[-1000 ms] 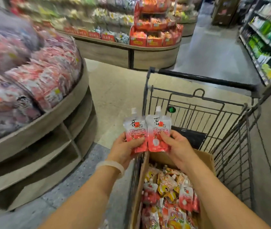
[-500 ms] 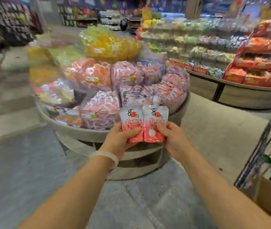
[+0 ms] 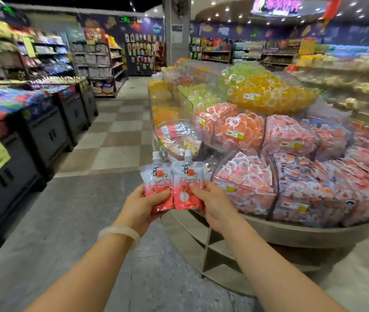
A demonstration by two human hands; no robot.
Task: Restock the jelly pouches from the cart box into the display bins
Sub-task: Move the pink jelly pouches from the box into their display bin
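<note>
The round display stand [image 3: 291, 233] fills the right side of the view, with a metal rim and a stepped base on the grey floor [image 3: 66, 221]. On it stand clear display bins [image 3: 246, 183] in tiers: the lower ones hold pink and red packets, the middle ones hold orange jelly cups [image 3: 235, 129], and the top one holds yellow jelly cups [image 3: 266, 91]. 1 bin at the left edge of the stand [image 3: 176, 136] holds red and white pouches lying flat. On the left side of the aisle there are dark cabinets [image 3: 43, 136] with blurred colourful goods on top, and shelves [image 3: 102, 61] stand far behind them.

In front of the left edge of the stand the person holds 2 jelly pouches upright, side by side and touching, each with a white spout on top. The left hand [image 3: 140, 208], with a pale bracelet [image 3: 120, 233] on the wrist, grips the left pouch [image 3: 156, 183]; its thumb lies across the red lower part and the fingers are curled behind it. The right hand [image 3: 212, 206] grips the right pouch [image 3: 188, 183] in the same manner, thumb on the front. Both pouches are in the air, not yet in a bin, just beside the lowest front bin.
</note>
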